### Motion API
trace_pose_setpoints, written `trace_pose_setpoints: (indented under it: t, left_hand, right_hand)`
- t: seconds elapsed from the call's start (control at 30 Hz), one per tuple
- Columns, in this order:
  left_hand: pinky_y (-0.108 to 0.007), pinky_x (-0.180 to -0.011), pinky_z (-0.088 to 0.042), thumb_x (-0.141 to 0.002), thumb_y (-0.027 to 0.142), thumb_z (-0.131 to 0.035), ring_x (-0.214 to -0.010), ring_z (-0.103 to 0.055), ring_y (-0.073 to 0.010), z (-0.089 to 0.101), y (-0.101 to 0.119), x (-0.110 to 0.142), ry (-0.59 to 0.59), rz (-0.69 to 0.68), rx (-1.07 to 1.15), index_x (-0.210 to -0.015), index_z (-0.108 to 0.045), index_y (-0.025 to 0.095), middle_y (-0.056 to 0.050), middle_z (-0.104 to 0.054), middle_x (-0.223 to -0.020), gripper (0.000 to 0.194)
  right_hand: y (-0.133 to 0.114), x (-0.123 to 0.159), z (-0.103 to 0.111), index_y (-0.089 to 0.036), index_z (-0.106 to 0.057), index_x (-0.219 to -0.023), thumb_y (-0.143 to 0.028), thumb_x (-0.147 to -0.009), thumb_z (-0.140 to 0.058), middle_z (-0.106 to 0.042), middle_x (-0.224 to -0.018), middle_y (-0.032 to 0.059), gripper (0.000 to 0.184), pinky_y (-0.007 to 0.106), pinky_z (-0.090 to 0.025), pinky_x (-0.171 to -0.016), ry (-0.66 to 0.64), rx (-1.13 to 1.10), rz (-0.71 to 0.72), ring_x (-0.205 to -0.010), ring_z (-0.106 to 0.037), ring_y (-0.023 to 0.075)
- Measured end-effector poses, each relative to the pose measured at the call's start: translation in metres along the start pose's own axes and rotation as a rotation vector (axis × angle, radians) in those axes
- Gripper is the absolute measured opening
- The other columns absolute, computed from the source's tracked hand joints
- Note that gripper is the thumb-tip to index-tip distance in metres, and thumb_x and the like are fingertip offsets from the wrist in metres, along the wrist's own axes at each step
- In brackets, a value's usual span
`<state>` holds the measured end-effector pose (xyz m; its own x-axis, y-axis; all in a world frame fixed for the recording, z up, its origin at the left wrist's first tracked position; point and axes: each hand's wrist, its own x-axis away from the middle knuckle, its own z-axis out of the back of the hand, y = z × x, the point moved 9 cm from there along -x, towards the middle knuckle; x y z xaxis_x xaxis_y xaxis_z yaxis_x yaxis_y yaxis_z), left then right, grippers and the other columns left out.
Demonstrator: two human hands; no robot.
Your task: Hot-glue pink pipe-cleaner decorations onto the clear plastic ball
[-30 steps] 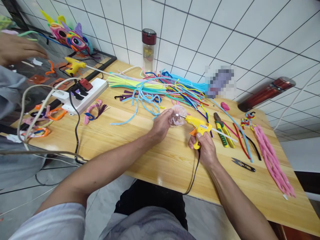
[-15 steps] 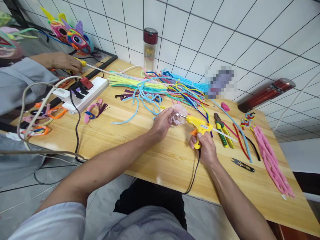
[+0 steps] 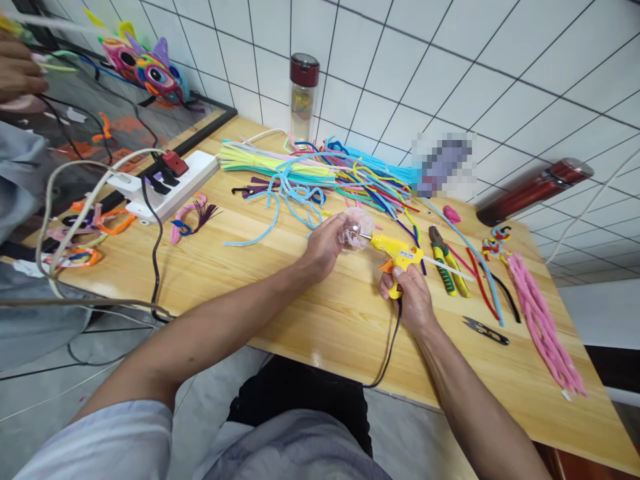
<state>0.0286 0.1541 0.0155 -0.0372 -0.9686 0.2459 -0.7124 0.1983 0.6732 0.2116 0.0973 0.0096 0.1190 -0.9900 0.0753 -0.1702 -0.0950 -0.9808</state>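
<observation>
My left hand (image 3: 325, 247) is closed on a clear, pinkish round piece (image 3: 358, 228) like a small plastic ball or dome; its exact kind is hard to make out. In my right hand (image 3: 411, 297) is a yellow hot glue gun (image 3: 397, 253), gripped by its handle. The metal nozzle points left and reaches the clear round piece. A white glue stick (image 3: 450, 268) sticks out of the gun's back, and a black cord hangs from the handle. Behind my hands lies a pile of colourful pipe cleaners (image 3: 285, 167).
Pliers (image 3: 444, 263), thread snips (image 3: 485, 330) and a pink pipe-cleaner bundle (image 3: 543, 320) lie at right. A glass bottle (image 3: 303, 100) and a red flask (image 3: 535, 191) stand by the wall. A white power strip (image 3: 175, 187) sits at left, near a co-worker's hand (image 3: 20, 70).
The co-worker's hand at left has lifted away from near the power strip, toward the upper left, with a glue gun. My own hands have hardly moved.
</observation>
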Motion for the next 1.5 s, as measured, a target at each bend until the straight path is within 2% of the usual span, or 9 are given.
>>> trace_pose_setpoints:
  t: [0.33, 0.53, 0.67, 0.93, 1.13, 1.5]
  left_hand:
    - [-0.022, -0.058, -0.049, -0.096, 0.035, -0.070, -0.061, -0.066, -0.0124, -0.0078, 0.0012, 0.0075, -0.001, 0.025, 0.028, -0.084, -0.068, 0.017, 0.000, -0.070, -0.069, 0.022]
    - [-0.023, -0.058, -0.048, -0.094, 0.036, -0.073, -0.063, -0.067, -0.0130, -0.0058, 0.0002, 0.0066, 0.007, 0.026, 0.018, -0.086, -0.068, 0.016, -0.002, -0.073, -0.074, 0.022]
    - [-0.025, -0.062, -0.051, -0.095, 0.034, -0.071, -0.066, -0.068, -0.0139, -0.0040, -0.0006, 0.0048, -0.001, 0.025, 0.015, -0.085, -0.068, 0.016, -0.002, -0.074, -0.077, 0.021]
    - [-0.024, -0.063, -0.051, -0.097, 0.032, -0.067, -0.066, -0.065, -0.0128, -0.0031, -0.0003, 0.0040, -0.013, 0.020, 0.012, -0.083, -0.068, 0.016, -0.002, -0.073, -0.078, 0.021]
    - [-0.024, -0.060, -0.048, -0.094, 0.037, -0.072, -0.061, -0.063, -0.0119, -0.0033, -0.0006, 0.0037, -0.008, 0.020, 0.014, -0.083, -0.068, 0.016, -0.002, -0.071, -0.076, 0.024]
    - [-0.023, -0.059, -0.046, -0.096, 0.036, -0.070, -0.061, -0.061, -0.0111, -0.0028, 0.0009, 0.0052, 0.010, 0.031, -0.006, -0.083, -0.066, 0.016, -0.001, -0.070, -0.077, 0.024]
  right_hand:
    - [-0.0036, -0.0001, 0.0001, -0.025, -0.055, -0.086, -0.055, -0.082, -0.086, -0.049, -0.065, -0.0059, 0.043, 0.025, -0.040, -0.049, 0.030, -0.036, 0.023, -0.057, -0.048, 0.0119]
    - [-0.0022, -0.0011, 0.0015, -0.025, -0.051, -0.083, -0.057, -0.083, -0.084, -0.049, -0.065, -0.0060, 0.047, 0.026, -0.042, -0.050, 0.017, 0.000, 0.025, -0.056, -0.049, 0.0115]
    - [-0.0013, -0.0016, 0.0031, -0.025, -0.053, -0.086, -0.057, -0.084, -0.083, -0.050, -0.065, -0.0061, 0.044, 0.026, -0.041, -0.049, 0.016, 0.013, 0.022, -0.055, -0.050, 0.0117]
    - [-0.0010, -0.0010, 0.0026, -0.024, -0.052, -0.083, -0.060, -0.083, -0.084, -0.051, -0.064, -0.0067, 0.048, 0.026, -0.041, -0.050, 0.015, 0.034, 0.013, -0.053, -0.051, 0.0107]
    - [-0.0019, -0.0011, 0.0033, -0.024, -0.051, -0.081, -0.059, -0.082, -0.084, -0.052, -0.064, -0.0061, 0.049, 0.026, -0.041, -0.049, 0.021, 0.027, 0.016, -0.053, -0.051, 0.0109]
    - [-0.0018, -0.0005, 0.0018, -0.024, -0.055, -0.086, -0.060, -0.082, -0.084, -0.052, -0.064, -0.0069, 0.046, 0.026, -0.041, -0.049, 0.021, 0.037, 0.006, -0.052, -0.051, 0.0106]
